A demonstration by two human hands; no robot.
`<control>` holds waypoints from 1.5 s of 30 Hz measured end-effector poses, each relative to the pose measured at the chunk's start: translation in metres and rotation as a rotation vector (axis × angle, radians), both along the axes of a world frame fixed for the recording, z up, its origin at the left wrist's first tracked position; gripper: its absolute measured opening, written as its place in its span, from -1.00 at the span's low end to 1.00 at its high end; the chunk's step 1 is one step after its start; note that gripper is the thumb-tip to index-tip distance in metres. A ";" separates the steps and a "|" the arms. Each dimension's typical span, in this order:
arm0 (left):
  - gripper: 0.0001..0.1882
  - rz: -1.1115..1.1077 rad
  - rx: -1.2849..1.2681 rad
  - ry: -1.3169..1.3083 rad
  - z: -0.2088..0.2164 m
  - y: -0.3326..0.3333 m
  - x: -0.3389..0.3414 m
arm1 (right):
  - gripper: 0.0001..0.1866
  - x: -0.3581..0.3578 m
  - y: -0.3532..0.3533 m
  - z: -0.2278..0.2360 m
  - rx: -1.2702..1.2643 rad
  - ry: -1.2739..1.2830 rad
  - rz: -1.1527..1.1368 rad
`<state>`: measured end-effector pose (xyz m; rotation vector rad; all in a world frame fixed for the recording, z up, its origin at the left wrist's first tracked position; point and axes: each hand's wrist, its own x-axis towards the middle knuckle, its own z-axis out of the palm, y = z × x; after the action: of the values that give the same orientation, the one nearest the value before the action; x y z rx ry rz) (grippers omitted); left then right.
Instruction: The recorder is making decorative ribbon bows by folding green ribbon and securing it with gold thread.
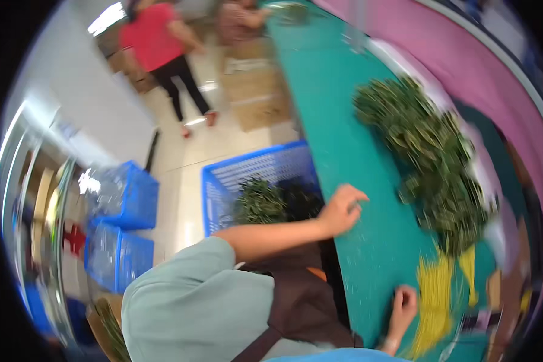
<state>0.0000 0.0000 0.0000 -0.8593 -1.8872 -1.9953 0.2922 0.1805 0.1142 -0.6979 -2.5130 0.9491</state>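
My left hand (pixel 342 212) reaches over the left edge of the green table, its fingers curled in. A small greyish spot shows at its fingertips, too blurred to name. Lower down, my right hand (pixel 403 306) is held with bent fingers just left of a bundle of thin yellow strips (pixel 434 295). What its fingers hold, if anything, is hidden. A long heap of green leafy stems (pixel 431 148) lies on the table beyond both hands, touching neither. A smaller bunch of yellow strips (pixel 468 271) sits by the heap's near end.
The green table (pixel 320 114) runs away from me. Against its left side stands a blue basket (pixel 247 161) holding leafy greens (pixel 260 202). Blue crates (pixel 140 196) are stacked at the left. Farther off are cardboard boxes (pixel 254 90), a person in red (pixel 157 37) and another seated person (pixel 238 24).
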 end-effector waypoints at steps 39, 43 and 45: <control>-0.73 -0.749 -0.278 0.520 0.069 -0.035 -0.001 | -0.94 -0.058 -0.065 -0.116 0.495 -0.010 -0.535; -0.68 -0.696 -0.274 0.613 0.096 0.013 0.005 | -0.93 -0.048 -0.065 -0.106 0.433 -0.185 -0.520; -0.68 -0.335 -0.295 0.829 0.108 0.018 -0.019 | -0.93 -0.036 -0.076 -0.096 0.478 -0.110 -0.521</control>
<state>-0.0193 0.0177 0.1084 -1.8267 -1.5919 -1.1688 0.2565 0.1046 0.0182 -1.1720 -2.3202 0.1267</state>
